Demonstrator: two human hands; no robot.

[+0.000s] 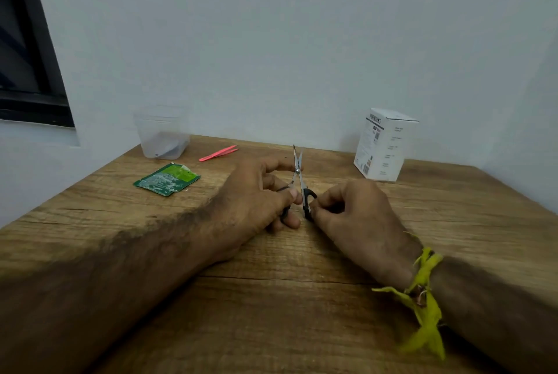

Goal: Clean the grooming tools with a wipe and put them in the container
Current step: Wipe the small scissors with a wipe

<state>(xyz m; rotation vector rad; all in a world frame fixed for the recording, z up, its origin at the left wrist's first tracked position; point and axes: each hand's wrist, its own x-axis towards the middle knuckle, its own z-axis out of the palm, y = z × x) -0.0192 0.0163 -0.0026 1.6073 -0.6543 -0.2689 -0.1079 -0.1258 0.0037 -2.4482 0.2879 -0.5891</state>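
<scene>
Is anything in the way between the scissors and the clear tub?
Nothing visible blocks it. Both hands hold the scissors; bare table runs to the tub. The pink tweezers lie just right of that line.

We see bare counter (271,298) at 6 o'clock, between both forearms. Toward 11 o'clock the clear container (162,135) sits by the wall, with a green sachet (167,179) and pink tweezers (218,153) lying across the approach. A white box (383,144) blocks 1 o'clock. Open strip at 12.
</scene>
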